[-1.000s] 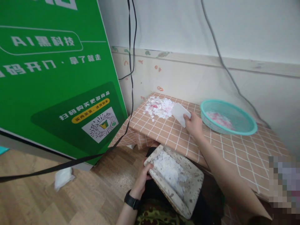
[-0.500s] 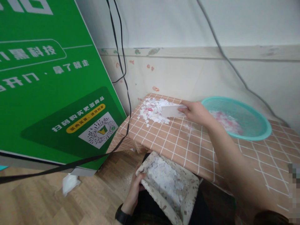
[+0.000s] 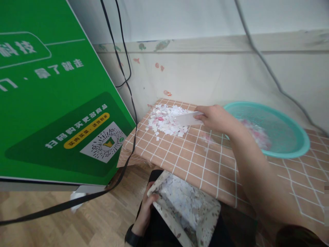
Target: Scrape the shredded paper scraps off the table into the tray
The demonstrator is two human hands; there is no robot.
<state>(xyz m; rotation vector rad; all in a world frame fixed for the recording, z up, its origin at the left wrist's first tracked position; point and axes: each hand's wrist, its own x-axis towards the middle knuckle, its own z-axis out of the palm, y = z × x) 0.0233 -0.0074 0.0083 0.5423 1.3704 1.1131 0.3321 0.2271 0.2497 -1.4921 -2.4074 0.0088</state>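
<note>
Right hand (image 3: 215, 117) pinching white card (image 3: 187, 118), now more edge-on than before, at scrap pile (image 3: 164, 121); left hand (image 3: 147, 206) clutching bin (image 3: 168, 219).

Possibly a shop corner, from the big green panel (image 3: 61, 99) with scan-to-buy lettering (image 3: 76, 126) and QR code (image 3: 105, 142).

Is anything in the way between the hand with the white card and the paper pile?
Nothing I can see is in the way. The white card in the right hand reaches the right edge of the paper pile. The teal basket sits off to the right, and the black strap hangs left of the pile.
</note>
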